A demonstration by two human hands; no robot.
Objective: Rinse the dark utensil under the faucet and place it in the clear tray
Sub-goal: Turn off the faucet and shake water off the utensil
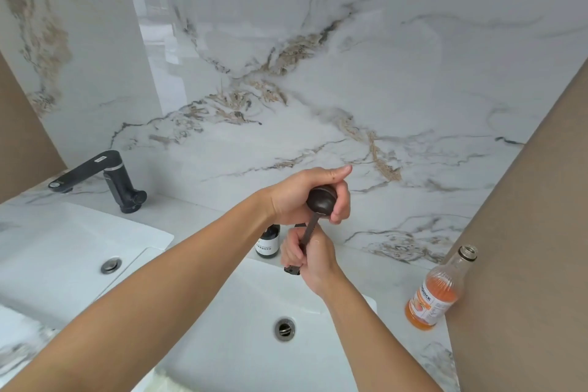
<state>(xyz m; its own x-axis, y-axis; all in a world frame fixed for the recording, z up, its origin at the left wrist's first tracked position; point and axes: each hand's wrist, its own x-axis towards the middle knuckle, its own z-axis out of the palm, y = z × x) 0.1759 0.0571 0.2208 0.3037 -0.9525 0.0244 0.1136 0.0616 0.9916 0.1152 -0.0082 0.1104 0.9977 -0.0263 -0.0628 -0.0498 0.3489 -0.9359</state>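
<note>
I hold a dark utensil (pixel 320 202), a spoon-like scoop with a round bowl and a thin handle, upright above the back of the near white sink (pixel 248 305). My left hand (pixel 299 197) wraps around the round bowl, thumb pointing right. My right hand (pixel 307 259) grips the handle lower down. A small dark part (pixel 292 270) shows just under my right hand; I cannot tell if it is the near faucet. No running water is visible. A black faucet (pixel 108 177) stands at the far left over a second sink. The clear tray is out of view.
A second white sink (pixel 63 248) lies to the left with its drain plug (pixel 111 265). A dark bottle with a white label (pixel 268 240) stands behind my hands. An open glass bottle of orange liquid (pixel 439 289) stands on the marble counter at right, beside a brown wall panel (pixel 525 264).
</note>
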